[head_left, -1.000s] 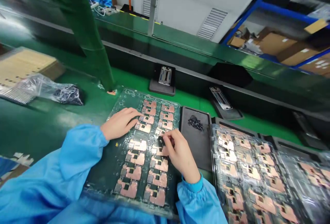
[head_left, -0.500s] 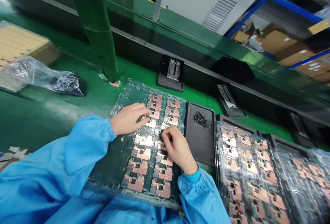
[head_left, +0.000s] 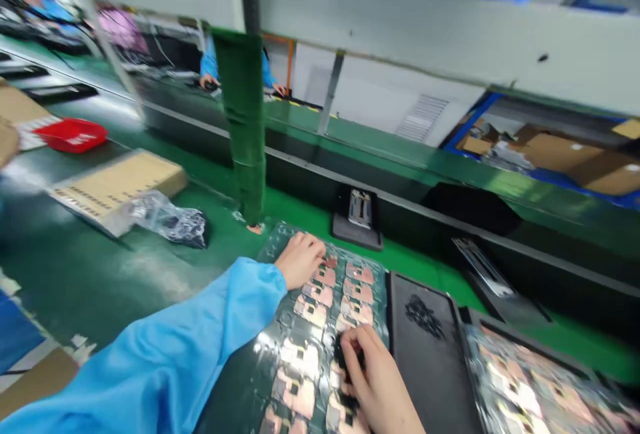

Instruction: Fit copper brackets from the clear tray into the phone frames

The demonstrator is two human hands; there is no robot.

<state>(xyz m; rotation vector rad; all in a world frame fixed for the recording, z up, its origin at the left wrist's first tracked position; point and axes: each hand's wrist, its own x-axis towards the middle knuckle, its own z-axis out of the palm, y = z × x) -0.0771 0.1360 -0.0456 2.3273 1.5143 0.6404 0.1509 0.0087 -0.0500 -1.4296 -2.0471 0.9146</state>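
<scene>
A clear plastic tray (head_left: 273, 247) of copper-coloured parts (head_left: 357, 273) lies in front of me on the green bench. My left hand (head_left: 300, 259) rests on the tray's far left rows, fingers curled down onto the parts. My right hand (head_left: 373, 381) is lower on the tray, fingers pinched on a small black piece (head_left: 341, 354) pressed against one of the copper parts. Just right of the tray sits a black tray (head_left: 430, 367) holding a little heap of small black pieces (head_left: 423, 314).
More clear trays of copper parts (head_left: 530, 387) lie at the right. A green post (head_left: 245, 127) stands behind the tray. A plastic bag (head_left: 167, 217), a cardboard stack (head_left: 117, 184) and a red bin (head_left: 70, 134) are at the left. Black fixtures (head_left: 357, 221) sit along the conveyor. Another person's hands (head_left: 207, 81) work far back.
The view has tilted up and swung, showing more of the line behind. My left hand has shifted to the tray's far rows; my right hand stays pinched on a black piece.
</scene>
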